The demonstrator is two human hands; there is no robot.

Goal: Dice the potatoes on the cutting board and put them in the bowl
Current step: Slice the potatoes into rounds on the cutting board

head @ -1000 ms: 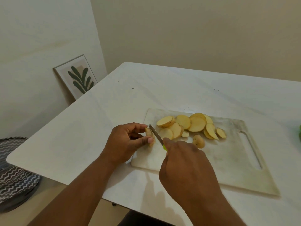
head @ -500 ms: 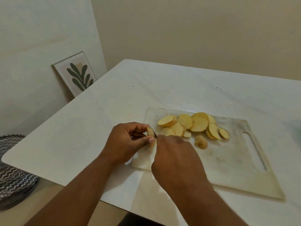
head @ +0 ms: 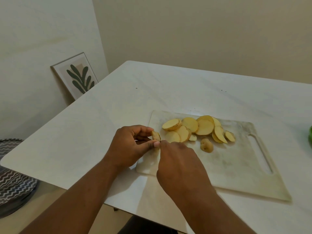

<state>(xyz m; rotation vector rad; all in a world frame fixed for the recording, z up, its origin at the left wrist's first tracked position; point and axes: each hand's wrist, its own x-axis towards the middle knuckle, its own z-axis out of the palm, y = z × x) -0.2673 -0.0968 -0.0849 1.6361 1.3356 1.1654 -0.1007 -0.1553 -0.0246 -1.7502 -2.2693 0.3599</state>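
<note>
Wide white marble-look tabletop [head: 101, 125] with rounded corners, filling most of the view. On it, right of centre: pale rectangular plastic cutting board [head: 236, 166] with slot handle at its right end. Against the left wall beyond the table: framed print of dark green leaves [head: 76, 75], leaning. Lower left, below table edge: grey-and-white zigzag fabric [head: 13, 179].

Over the board's near left corner: right hand [head: 179, 161], back toward the camera, fingers curled downward; whatever sits inside the grip hidden, so cannot tell. Just left, touching it: left hand [head: 130, 146], thumb and fingertips pinching a small brown-skinned potato end piece [head: 156, 135] above the board's left edge.

Across the board's far half: overlapping pale yellow round potato slices [head: 197, 127]. Just in front, apart: small knobbly skin-on potato end [head: 206, 145]. At the right frame edge: sliver of something green [head: 310, 137], cut off.
</note>
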